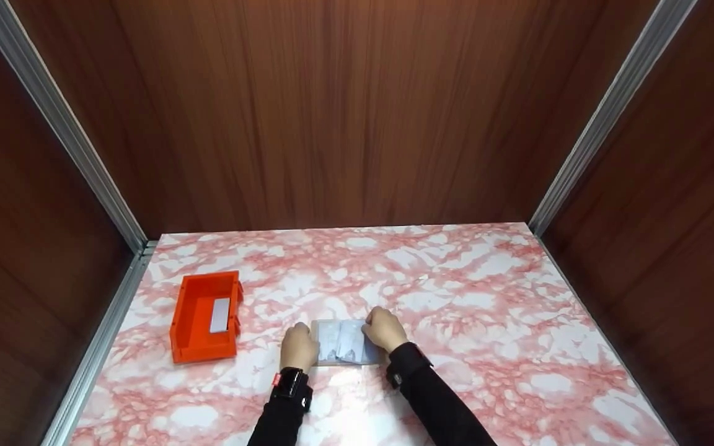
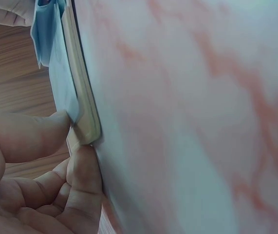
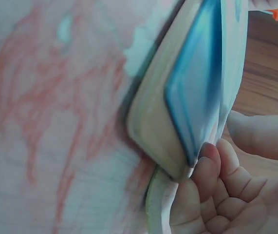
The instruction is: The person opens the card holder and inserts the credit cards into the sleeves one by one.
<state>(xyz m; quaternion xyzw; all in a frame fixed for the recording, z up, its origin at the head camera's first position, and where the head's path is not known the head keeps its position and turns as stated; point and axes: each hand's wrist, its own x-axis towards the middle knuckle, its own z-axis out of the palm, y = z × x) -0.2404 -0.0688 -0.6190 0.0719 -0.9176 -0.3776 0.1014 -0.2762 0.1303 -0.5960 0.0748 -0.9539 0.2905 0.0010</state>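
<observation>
In the head view, a folded blue-and-white sheet lies over a thin beige-edged board on the table. My left hand pinches the left end; in the left wrist view its thumb is on the sheet and a finger is at the corner of the board. At the other end, my right hand pinches the sheet's raised edge between thumb and fingers. The right wrist view shows the blue layer standing off the board. The board's underside is hidden.
An orange bin stands to the left on the table, with a small white flat piece inside. Pink-and-white marbled table top surrounds the hands. Brown wood-grain panels and metal rails enclose the table.
</observation>
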